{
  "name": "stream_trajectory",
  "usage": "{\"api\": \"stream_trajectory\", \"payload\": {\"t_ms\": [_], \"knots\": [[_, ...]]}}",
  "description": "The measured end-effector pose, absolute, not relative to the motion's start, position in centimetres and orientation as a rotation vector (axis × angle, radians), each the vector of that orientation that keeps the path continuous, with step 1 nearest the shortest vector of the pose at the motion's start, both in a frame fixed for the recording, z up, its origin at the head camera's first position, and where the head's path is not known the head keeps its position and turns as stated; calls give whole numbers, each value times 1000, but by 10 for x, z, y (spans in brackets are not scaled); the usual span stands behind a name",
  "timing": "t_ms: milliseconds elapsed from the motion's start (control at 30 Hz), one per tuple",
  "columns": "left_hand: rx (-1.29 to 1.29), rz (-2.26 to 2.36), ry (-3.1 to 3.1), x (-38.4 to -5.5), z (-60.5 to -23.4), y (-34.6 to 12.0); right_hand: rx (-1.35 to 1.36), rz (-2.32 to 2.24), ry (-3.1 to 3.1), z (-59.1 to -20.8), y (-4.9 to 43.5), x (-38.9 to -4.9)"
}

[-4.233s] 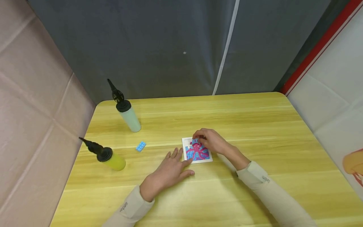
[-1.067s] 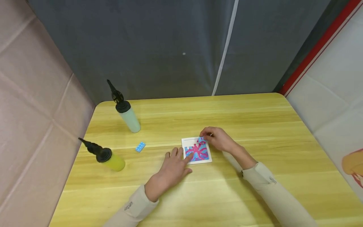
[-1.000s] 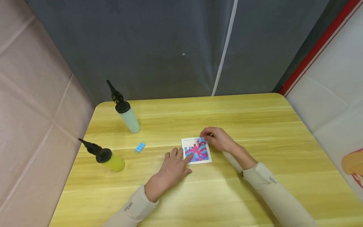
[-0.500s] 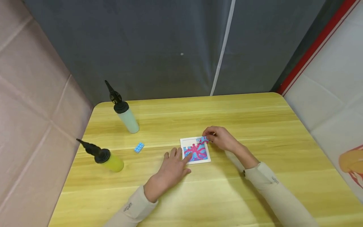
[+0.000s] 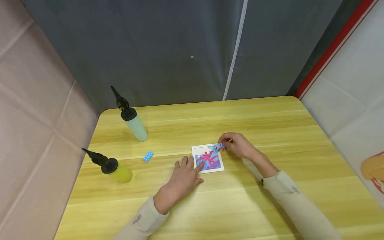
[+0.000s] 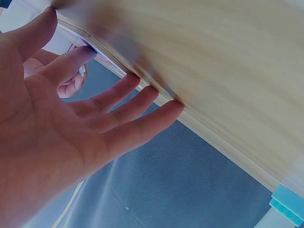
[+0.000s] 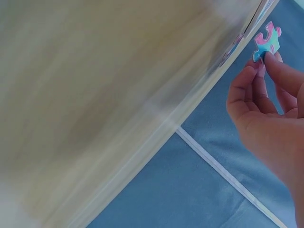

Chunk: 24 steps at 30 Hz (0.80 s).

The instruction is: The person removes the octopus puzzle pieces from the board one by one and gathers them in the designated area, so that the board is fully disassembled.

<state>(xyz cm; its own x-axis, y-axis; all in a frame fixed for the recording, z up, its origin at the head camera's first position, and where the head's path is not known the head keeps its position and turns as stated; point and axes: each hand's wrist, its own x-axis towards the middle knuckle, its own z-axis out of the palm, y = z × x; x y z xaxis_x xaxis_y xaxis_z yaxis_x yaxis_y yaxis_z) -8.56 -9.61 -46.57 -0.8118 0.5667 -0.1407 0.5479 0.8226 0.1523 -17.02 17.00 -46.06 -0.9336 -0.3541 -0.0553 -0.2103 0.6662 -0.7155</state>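
the left hand (image 5: 182,176) is touching the white, square puzzle tray (image 5: 199,151) at eight o'clock with straight fingers, probably for steadying it on the yellow, wood-grained desk (image 5: 270,133). at the tray's one o'clock corner, the right hand (image 5: 239,145) is pinching a thin, knobbed, pink-and-blue jigsaw piece (image 7: 267,44) by its edge.
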Motion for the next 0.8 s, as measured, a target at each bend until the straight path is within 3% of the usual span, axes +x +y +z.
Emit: {"api": "stream_trajectory", "payload": {"t_ms": [800], "knots": [[894, 153, 2841, -86, -468, -97, -389, -1123, 2727, -460, 190, -168]]}}
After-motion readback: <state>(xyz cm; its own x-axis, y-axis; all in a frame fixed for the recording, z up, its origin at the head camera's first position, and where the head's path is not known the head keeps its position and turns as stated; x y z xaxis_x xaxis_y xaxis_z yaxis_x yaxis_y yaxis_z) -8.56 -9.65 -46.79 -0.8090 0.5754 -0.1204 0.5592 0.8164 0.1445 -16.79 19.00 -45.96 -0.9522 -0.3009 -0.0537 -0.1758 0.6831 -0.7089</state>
